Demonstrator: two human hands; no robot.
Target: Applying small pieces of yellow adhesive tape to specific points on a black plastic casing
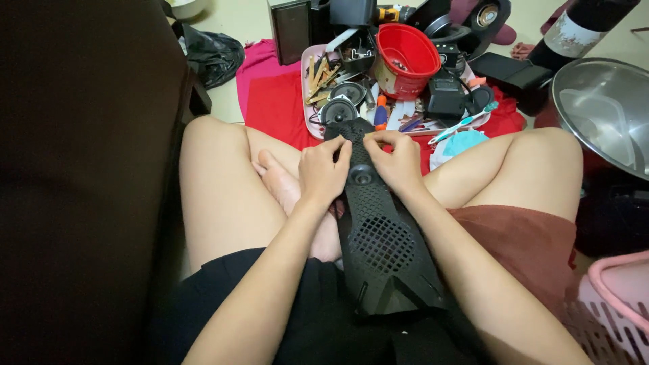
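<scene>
Black perforated speaker grille [382,236] lies across our lap, its long axis running away from us toward the pink tray [305,88] of speaker cones and parts. Our left hand [323,172] and right hand [399,162] pinch its far end together. Beside the tray's clutter, a red bucket [405,57] holds small parts.

Just beyond the hands we see a pink tray [305,81] crowded with parts: a red plastic bucket [405,57], two round speaker cones [343,101] and wooden sticks [319,78], all on a red cloth [274,101]. Out past the right hand we find a steel pot lid [605,111] and a dark bottle [581,27]; nearer, low on that side, a pink basket [618,304].
</scene>
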